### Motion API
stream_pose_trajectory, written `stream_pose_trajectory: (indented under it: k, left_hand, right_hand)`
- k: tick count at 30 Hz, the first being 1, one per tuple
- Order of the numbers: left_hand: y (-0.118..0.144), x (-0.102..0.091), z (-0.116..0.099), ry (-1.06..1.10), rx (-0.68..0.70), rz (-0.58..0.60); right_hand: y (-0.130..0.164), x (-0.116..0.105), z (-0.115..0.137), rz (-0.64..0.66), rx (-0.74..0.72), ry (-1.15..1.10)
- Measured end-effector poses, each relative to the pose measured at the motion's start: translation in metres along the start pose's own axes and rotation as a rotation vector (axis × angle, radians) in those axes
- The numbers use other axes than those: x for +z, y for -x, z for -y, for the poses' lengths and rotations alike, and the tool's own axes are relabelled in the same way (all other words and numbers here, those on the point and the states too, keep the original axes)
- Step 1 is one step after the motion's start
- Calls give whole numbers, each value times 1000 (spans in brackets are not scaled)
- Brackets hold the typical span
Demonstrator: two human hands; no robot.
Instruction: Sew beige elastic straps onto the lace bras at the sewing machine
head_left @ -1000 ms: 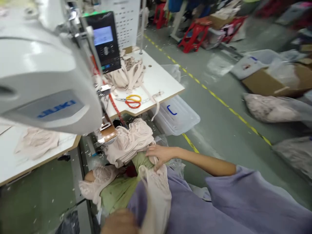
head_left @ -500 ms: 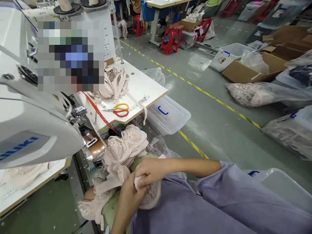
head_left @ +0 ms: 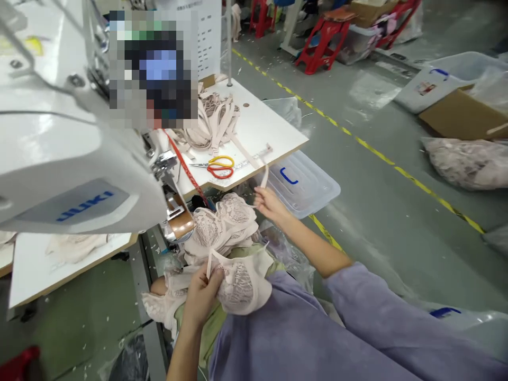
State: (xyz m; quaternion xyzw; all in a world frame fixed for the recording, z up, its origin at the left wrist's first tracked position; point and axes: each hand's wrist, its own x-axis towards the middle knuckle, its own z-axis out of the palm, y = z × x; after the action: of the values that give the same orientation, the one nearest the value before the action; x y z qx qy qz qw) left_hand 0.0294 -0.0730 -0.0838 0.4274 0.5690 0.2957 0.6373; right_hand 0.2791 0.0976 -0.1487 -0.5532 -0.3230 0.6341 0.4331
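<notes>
My left hand [head_left: 207, 290] pinches a pale pink lace bra cup [head_left: 243, 286] near its strap end, above my lap. Off the front edge of the white table, my right hand [head_left: 272, 205] has its fingers closed on the hanging end of a beige elastic strap [head_left: 265, 174]. That strap runs back to a heap of beige straps [head_left: 210, 124] on the tabletop. More lace bras [head_left: 222, 225] are piled between my lap and the sewing machine [head_left: 79, 174]. Scissors [head_left: 220, 166] with one yellow and one red handle lie on the table close to the straps.
A lidded clear plastic box [head_left: 313, 185] stands on the floor under the table's right corner. Yellow tape [head_left: 377, 153] marks the floor. Farther back are a red stool [head_left: 327, 39], a cardboard box [head_left: 462, 114] and a filled plastic bag [head_left: 468, 161].
Both hands were together on the bra cup. My right hand has left it and reached forward to the strap end at the table edge; my left hand keeps the cup. The view has shifted.
</notes>
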Motion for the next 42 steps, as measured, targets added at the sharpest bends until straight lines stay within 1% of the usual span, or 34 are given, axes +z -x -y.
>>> stream_pose_trajectory:
  k: [2,4,6,7,8,9,10,12,13,14,16,19,20,21,24,25,26,28,30,31,32,33,35,36,37,38,39,40,42]
  left_hand:
    - [0,-10,-3,-52,22,-41]
    - [1,-18,-7,-84,27,-63]
    - [4,-23,-11,-127,30,-81]
    - [6,-23,-14,-151,31,-90]
    - [8,-23,-17,-172,33,-101]
    - [11,-23,-21,-198,38,-115]
    - [15,-22,-24,-235,49,-132]
    - [23,-19,-31,-328,90,-162]
    - [26,-17,-33,-371,115,-172]
    - [30,-15,-36,-404,138,-180]
    - [34,-12,-38,-426,163,-206]
    - [34,-10,-38,-437,152,-272]
    - [32,-11,-37,-442,139,-258]
    - [30,-12,-37,-441,120,-215]
    - [24,-17,-34,-367,53,-27]
    - [23,-18,-34,-336,40,3]
    - [23,-19,-34,-312,35,6]
    - [24,-19,-35,-302,39,-35]
    - [25,-19,-37,-326,43,-88]
    - [26,-19,-38,-339,44,-107]
    - [27,-19,-38,-352,46,-123]
    - [27,-20,-39,-367,50,-141]
    - [28,-22,-37,-418,59,-187]
    - [28,-24,-36,-454,65,-212]
    - [28,-25,-35,-494,71,-237]
    - [28,-27,-35,-537,80,-258]
    - [28,-29,-34,-577,92,-271]
    - [27,-30,-35,-614,109,-278]
    - [26,-30,-37,-685,155,-286]
  right_hand:
    - [34,9,-3,208,112,-51]
    - [68,19,-5,381,209,-87]
    - [93,34,-6,515,265,-137]
    - [101,43,-6,560,258,-170]
    - [107,52,-5,578,219,-196]
    - [110,61,-4,569,154,-214]
    - [110,69,-2,537,73,-223]
    - [109,84,2,427,-87,-225]
    - [108,91,5,388,-134,-240]
    - [108,97,7,377,-149,-274]
    - [110,108,11,413,-104,-389]
    - [116,122,17,478,58,-607]
    - [117,125,18,476,104,-672]
    - [117,128,20,468,144,-725]
    - [114,128,20,442,211,-800]
    - [112,126,17,441,227,-796]
    - [112,123,14,451,244,-770]
    - [114,117,4,525,304,-630]
    - [117,108,-7,651,373,-410]
    - [118,104,-11,703,386,-293]
    - [118,100,-14,728,370,-188]
    - [117,95,-15,713,322,-107]
    - [110,88,-10,591,186,-41]
    - [105,84,-4,523,141,-61]
    - [100,82,3,487,127,-102]
    - [96,80,10,497,143,-143]
    - [93,79,18,553,176,-158]
    - [91,79,24,643,211,-130]
    - [92,82,35,841,228,36]
